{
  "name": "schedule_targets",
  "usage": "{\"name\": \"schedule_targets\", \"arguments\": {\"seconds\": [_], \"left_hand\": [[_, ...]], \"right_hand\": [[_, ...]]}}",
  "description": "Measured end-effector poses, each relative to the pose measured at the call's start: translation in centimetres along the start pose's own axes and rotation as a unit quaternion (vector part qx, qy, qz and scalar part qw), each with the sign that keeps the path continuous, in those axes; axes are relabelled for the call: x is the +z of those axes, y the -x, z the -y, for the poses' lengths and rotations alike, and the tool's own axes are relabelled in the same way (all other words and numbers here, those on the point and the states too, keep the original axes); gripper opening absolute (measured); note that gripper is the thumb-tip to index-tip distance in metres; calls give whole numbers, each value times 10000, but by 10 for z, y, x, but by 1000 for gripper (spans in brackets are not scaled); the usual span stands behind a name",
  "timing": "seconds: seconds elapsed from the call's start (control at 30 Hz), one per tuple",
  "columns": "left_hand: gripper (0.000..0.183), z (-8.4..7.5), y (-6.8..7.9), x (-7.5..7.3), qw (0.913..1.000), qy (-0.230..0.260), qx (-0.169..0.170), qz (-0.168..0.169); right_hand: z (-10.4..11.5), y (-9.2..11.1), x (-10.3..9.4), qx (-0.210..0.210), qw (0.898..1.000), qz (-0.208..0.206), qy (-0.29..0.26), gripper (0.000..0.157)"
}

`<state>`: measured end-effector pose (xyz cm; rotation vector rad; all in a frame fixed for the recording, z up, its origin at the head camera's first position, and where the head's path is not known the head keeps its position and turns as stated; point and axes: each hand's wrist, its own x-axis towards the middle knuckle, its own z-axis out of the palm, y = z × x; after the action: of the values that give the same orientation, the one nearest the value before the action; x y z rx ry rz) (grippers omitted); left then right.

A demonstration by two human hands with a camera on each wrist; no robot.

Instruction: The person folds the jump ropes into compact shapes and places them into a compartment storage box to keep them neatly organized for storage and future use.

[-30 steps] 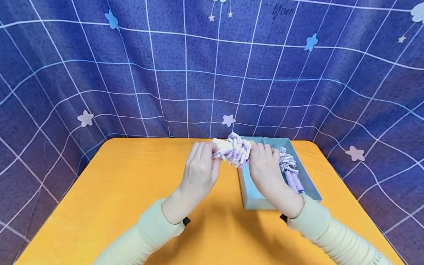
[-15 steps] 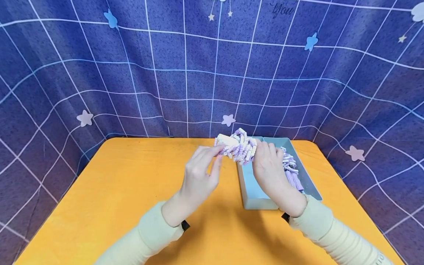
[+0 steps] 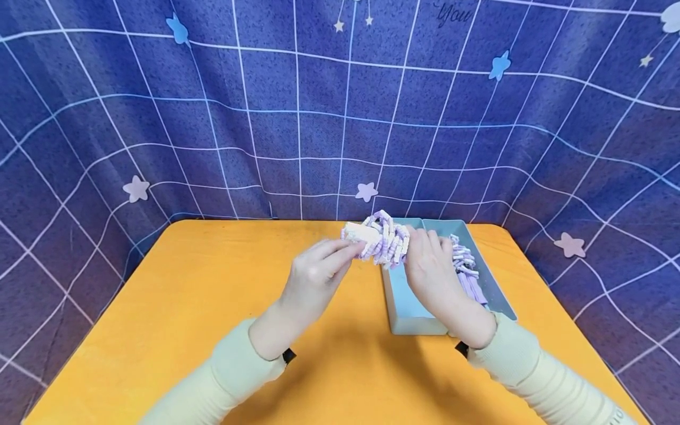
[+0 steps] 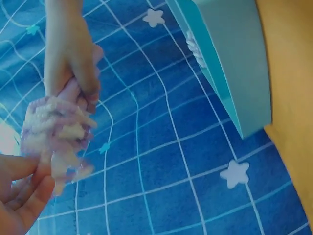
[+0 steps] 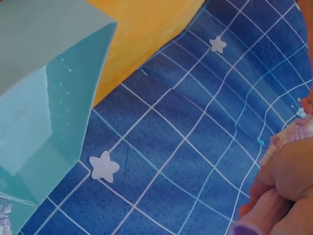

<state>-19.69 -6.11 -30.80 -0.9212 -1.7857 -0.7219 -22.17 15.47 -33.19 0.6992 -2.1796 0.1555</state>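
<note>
A bundle of looped, segmented lavender-and-white strands (image 3: 392,242) is held up between both hands, above the table and overlapping the tray's left part in the head view. At its left end a white piece (image 3: 361,232) shows. My left hand (image 3: 313,277) pinches that end between thumb and fingertips, seen also in the left wrist view beside the strands (image 4: 54,125). Around the other end, a smooth lavender handle-like part (image 5: 264,213), my right hand (image 3: 438,277) is curled, hiding most of it.
A blue-grey tray (image 3: 417,326) with two compartments stands on the orange table (image 3: 212,295), right of centre. In its right compartment lies a similar bundle (image 3: 470,289), partly behind my right hand. A blue curtain (image 3: 319,136) hangs behind the table.
The bundle rose slightly and shifted right, then dipped a little. My left fingers loosened from the left end and now pinch it again with fingers straighter. My right hand keeps its grip.
</note>
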Motion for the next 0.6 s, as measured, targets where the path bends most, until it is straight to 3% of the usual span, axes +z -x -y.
{"name": "schedule_targets", "arguments": {"seconds": [0.17, 0.27, 0.37, 0.47, 0.6], "left_hand": [[13, 3, -1, -5, 9943, -608, 870, 139], [12, 8, -2, -6, 9819, -935, 1644, 117], [12, 12, -2, -6, 9701, -1192, 2114, 16], [12, 15, -2, -4, 9647, -1350, 2258, -105], [10, 15, -2, -2, 9720, -1170, 2026, -242]], "right_hand": [[3, 3, -2, -31, 9997, 223, 0, 28], [4, 2, -4, 9, 9998, 173, -68, 30], [3, 1, -4, -49, 9999, 109, -70, 29], [3, 2, -4, -146, 9998, 62, -78, 28], [3, 5, -2, -252, 9997, 5, -79, 26]]}}
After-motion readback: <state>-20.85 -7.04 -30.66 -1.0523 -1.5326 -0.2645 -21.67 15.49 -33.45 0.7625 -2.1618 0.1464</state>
